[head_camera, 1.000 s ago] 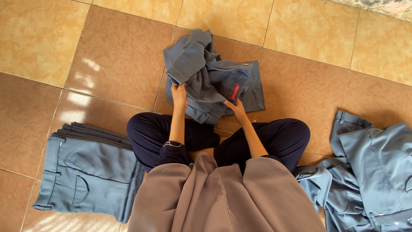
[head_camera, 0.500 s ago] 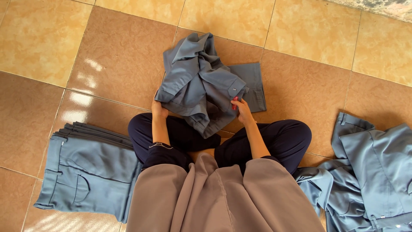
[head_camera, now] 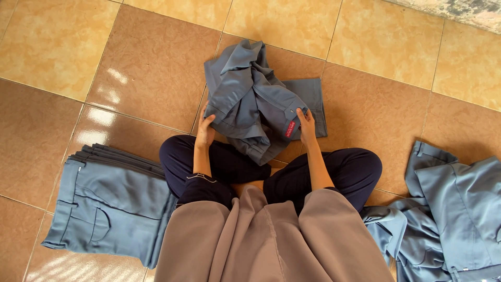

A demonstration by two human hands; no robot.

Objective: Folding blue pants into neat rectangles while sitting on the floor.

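Head view, looking down at a person seated cross-legged on a tiled floor (head_camera: pixel 135 68).

Far left: stack of folded blue-grey trousers (head_camera: pixel 104 203) lying flat on the tiles beside the person's knee. Top piece shows a pocket flap and waistband. Its right edge is hidden under the taupe garment (head_camera: pixel 271 240) that fills the lower middle of the frame. How many pieces are in the stack is hard to make out; only thin edges show at the top.

Left hand (head_camera: pixel 204 130): fingers curled around the lower left edge of the crumpled blue-grey garment (head_camera: pixel 250 104), thumb on top, gripping the cloth. Fingertips are hidden under the fabric.

Centre: that garment lies bunched on the floor just beyond the crossed legs in dark trousers (head_camera: pixel 344 169). It is partly lifted at the near edge and folded over itself, so I cannot tell which kind of clothing it is. A flat panel of it lies on the tiles at the right. A small red label (head_camera: pixel 290 128) shows near the right edge.

Right hand (head_camera: pixel 306 124): just beside the label, fingers closed on the garment's right edge and pinching the cloth. The palm is not visible.

Far right: loose heap of blue-grey clothing (head_camera: pixel 449 214), unfolded, well apart from the hands, cut off by the right and bottom frame edges.
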